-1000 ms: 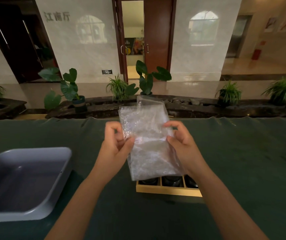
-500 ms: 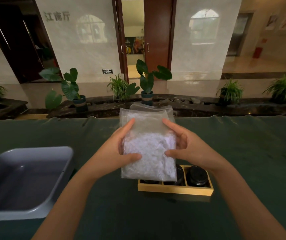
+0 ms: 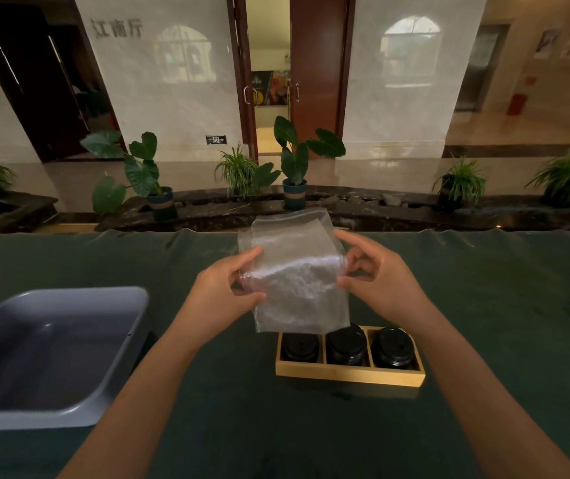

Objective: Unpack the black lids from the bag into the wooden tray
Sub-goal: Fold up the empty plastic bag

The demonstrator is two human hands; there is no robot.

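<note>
A clear plastic bag [image 3: 297, 278], flat and with nothing visible inside, hangs in the air above the far edge of the wooden tray [image 3: 349, 375]. My left hand [image 3: 228, 288] pinches its left edge and my right hand [image 3: 376, 278] pinches its right edge. The tray has three compartments in a row, each holding black lids [image 3: 345, 345]; how many are stacked in each I cannot tell. The bag's lower edge hides the tops of the left and middle compartments.
A grey plastic bin [image 3: 52, 354] sits at the left on the dark green tablecloth [image 3: 501, 323]. Beyond the table's far edge are potted plants [image 3: 293, 167] and a stone ledge.
Both hands shifted from flat against the bag to pinching its side edges, and the bag rose and moved away, uncovering all three tray compartments.
</note>
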